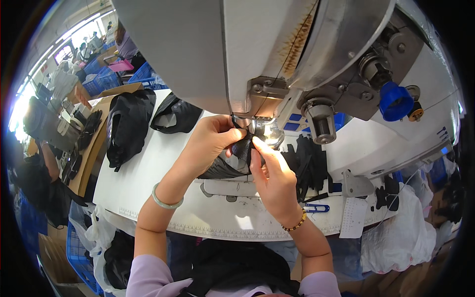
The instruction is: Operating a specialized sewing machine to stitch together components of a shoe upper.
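Note:
Under the lit needle area of a sewing machine, both hands grip a black fabric piece. My left hand pinches its upper left edge between thumb and fingers. From the right, my right hand pinches the same piece with thumb and index finger, close to the left fingertips. More of the black fabric spreads below the left hand onto the machine bed. The needle tip and presser foot are mostly hidden by the hands and the glare.
Black strips lie right of the hands, near blue thread snips and a white paper card. Black fabric bundles rest on the table's left. A blue crate stands below left. Another person sits far back.

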### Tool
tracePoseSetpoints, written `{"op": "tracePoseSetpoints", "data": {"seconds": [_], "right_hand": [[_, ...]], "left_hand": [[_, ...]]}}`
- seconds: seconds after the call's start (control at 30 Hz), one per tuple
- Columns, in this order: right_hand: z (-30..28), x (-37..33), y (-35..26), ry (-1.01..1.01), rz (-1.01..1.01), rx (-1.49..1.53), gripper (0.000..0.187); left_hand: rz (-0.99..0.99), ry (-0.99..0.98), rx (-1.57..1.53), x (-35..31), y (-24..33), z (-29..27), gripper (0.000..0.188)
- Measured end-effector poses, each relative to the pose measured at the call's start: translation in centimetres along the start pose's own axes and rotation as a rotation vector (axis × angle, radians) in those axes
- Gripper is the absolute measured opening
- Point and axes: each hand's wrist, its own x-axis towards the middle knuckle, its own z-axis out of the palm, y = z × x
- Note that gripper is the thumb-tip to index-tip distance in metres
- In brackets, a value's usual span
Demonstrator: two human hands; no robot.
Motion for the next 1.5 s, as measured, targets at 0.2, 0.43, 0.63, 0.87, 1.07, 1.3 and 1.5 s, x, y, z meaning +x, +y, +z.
{"op": "tracePoseSetpoints", "data": {"seconds": [0.2,0.43,0.63,0.87,1.07,1.3,1.5], "right_hand": [[-0.3,0.0,0.1,-0.026,-0.017,-0.04,0.037],[-0.1,0.1,0.0,-0.01,-0.01,-0.028,0.037],[0.0,-0.3,0.5,0.013,0.03,0.067,0.034],[-0.7,0.2,-0.6,0.005,0.496,0.556,0.029],[-1.2,0.4,-0.7,0.006,0.601,0.675,0.029],[-0.1,-0.7,0.6,0.099,0.401,0.611,0.027],[-0.7,-1.2,0.3,-0.012,0.362,0.406,0.027]], "left_hand": [[-0.012,-0.023,-0.046,0.0,-0.2,0.0,0.013],[0.008,-0.047,-0.037,0.2,-0.2,-0.2,0.013],[0.009,-0.025,0.014,0.2,-0.5,-0.2,0.012],[0.041,0.04,-0.053,0.4,-0.6,0.3,0.011],[0.055,0.04,-0.159,1.1,-0.8,0.3,0.011],[0.002,-0.007,-0.082,0.5,-0.1,-0.1,0.012],[-0.011,-0.071,0.043,0.1,0.2,-0.4,0.011]]}}
